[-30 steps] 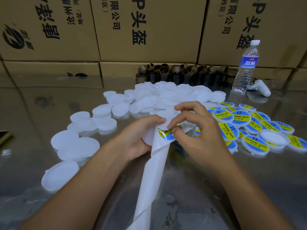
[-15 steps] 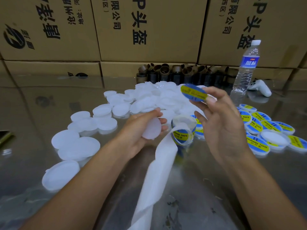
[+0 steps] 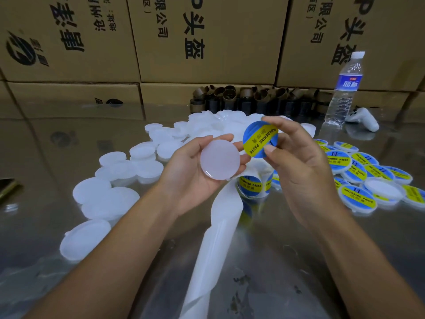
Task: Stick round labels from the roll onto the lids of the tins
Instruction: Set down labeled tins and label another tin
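Round blue-and-yellow paper label [image 3: 259,139]: centre of the frame, held up in the air, just right of the lid
Right hand [image 3: 303,171]: thumb and fingers pinch the label by its edges
Plain white round plastic tin lid [image 3: 220,160]: lying in the left palm
Left hand [image 3: 190,180]: fingers cupped round the lid
Label roll [image 3: 253,186]: on the shiny surface [image 3: 69,139] below both hands, white backing strip [image 3: 213,249] trailing to the lower edge

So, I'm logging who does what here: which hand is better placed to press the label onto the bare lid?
The right hand: it pinches the peeled label just beside the bare lid, which the left hand cradles face up.
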`<action>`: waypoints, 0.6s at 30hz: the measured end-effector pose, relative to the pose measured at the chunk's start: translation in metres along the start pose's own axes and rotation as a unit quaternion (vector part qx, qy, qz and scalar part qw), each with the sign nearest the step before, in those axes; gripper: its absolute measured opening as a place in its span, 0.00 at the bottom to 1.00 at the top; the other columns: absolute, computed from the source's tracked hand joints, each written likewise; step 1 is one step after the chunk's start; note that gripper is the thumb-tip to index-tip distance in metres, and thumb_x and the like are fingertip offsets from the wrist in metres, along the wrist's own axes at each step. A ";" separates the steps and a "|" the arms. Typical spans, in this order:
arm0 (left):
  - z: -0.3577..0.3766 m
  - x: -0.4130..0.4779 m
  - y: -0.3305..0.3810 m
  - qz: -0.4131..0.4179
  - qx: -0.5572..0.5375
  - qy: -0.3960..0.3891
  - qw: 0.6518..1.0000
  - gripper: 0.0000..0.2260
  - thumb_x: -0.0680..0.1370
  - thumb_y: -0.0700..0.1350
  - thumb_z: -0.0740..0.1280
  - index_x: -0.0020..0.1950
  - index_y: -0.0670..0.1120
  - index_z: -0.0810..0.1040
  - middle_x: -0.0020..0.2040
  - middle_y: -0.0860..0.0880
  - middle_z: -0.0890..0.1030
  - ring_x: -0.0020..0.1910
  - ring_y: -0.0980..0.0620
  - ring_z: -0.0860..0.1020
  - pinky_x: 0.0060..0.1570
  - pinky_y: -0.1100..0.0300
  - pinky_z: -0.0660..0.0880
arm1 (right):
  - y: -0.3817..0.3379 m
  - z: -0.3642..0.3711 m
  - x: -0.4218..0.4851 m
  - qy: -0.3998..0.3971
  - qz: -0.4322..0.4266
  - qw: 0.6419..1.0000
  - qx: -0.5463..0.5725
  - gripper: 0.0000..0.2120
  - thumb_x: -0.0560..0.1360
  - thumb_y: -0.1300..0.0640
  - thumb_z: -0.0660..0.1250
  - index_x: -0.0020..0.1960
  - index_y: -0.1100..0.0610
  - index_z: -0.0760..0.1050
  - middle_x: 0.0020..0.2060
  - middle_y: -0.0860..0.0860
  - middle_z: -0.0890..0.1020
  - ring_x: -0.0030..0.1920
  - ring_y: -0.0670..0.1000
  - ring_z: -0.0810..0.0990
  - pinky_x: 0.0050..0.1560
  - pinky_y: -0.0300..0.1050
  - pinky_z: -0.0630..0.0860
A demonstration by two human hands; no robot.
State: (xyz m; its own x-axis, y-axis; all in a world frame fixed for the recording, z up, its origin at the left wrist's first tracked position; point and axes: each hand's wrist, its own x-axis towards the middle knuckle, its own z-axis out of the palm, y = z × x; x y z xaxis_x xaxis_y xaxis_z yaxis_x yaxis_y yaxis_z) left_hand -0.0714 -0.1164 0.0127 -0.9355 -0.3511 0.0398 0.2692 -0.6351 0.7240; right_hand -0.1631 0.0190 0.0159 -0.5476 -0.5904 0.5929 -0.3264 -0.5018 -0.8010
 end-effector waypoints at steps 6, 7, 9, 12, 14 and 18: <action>0.000 0.000 -0.004 -0.036 0.042 -0.048 0.997 0.23 0.74 0.47 0.60 0.65 0.36 0.72 0.56 0.37 0.79 0.48 0.43 0.80 0.49 0.51 0.80 | -0.003 0.006 -0.001 -0.033 -0.015 0.999 0.001 0.17 0.72 0.66 0.57 0.47 0.49 0.79 0.41 0.44 0.82 0.45 0.45 0.79 0.46 0.34 0.74; 0.000 0.000 -0.004 -0.040 0.050 -0.051 0.997 0.21 0.74 0.48 0.59 0.62 0.37 0.73 0.56 0.38 0.79 0.50 0.43 0.80 0.49 0.52 0.80 | -0.004 0.008 -0.002 -0.038 -0.022 0.999 -0.013 0.17 0.72 0.66 0.56 0.46 0.49 0.79 0.41 0.42 0.82 0.45 0.43 0.79 0.46 0.33 0.73; -0.002 0.002 -0.005 -0.040 0.063 -0.046 0.996 0.20 0.75 0.49 0.60 0.60 0.38 0.76 0.58 0.39 0.78 0.54 0.44 0.78 0.53 0.51 0.77 | -0.004 0.011 -0.003 -0.044 -0.035 0.998 -0.037 0.18 0.72 0.67 0.55 0.43 0.48 0.79 0.41 0.42 0.81 0.43 0.42 0.78 0.44 0.31 0.72; -0.003 0.003 -0.006 -0.044 0.072 -0.033 0.996 0.18 0.75 0.52 0.60 0.49 0.41 0.85 0.53 0.43 0.82 0.52 0.46 0.79 0.57 0.53 0.72 | -0.003 0.014 -0.004 -0.050 -0.041 0.993 -0.098 0.20 0.72 0.65 0.54 0.40 0.44 0.78 0.42 0.52 0.78 0.43 0.45 0.76 0.45 0.35 0.71; -0.003 0.004 -0.007 -0.044 0.075 -0.032 0.996 0.19 0.75 0.53 0.59 0.44 0.43 0.86 0.48 0.45 0.83 0.46 0.49 0.81 0.53 0.55 0.71 | -0.001 0.015 -0.002 -0.070 -0.039 0.986 -0.145 0.19 0.73 0.64 0.54 0.40 0.43 0.77 0.42 0.52 0.76 0.44 0.47 0.74 0.45 0.38 0.69; -0.004 0.006 -0.009 -0.050 0.054 -0.018 0.997 0.20 0.80 0.52 0.55 0.46 0.42 0.82 0.43 0.43 0.81 0.43 0.46 0.76 0.49 0.54 0.68 | -0.003 0.019 0.008 -0.142 -0.056 0.950 -0.272 0.18 0.73 0.62 0.53 0.41 0.41 0.75 0.36 0.47 0.70 0.44 0.42 0.68 0.44 0.31 0.64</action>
State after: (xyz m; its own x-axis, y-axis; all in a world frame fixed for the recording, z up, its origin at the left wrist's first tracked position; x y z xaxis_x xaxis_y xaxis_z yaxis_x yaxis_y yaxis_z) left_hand -0.0787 -0.1154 0.0033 -0.9643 -0.2643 -0.0135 0.1496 -0.5866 0.7959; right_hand -0.1513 0.0041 0.0246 -0.2816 -0.7383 0.6129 -0.7625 -0.2156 -0.6101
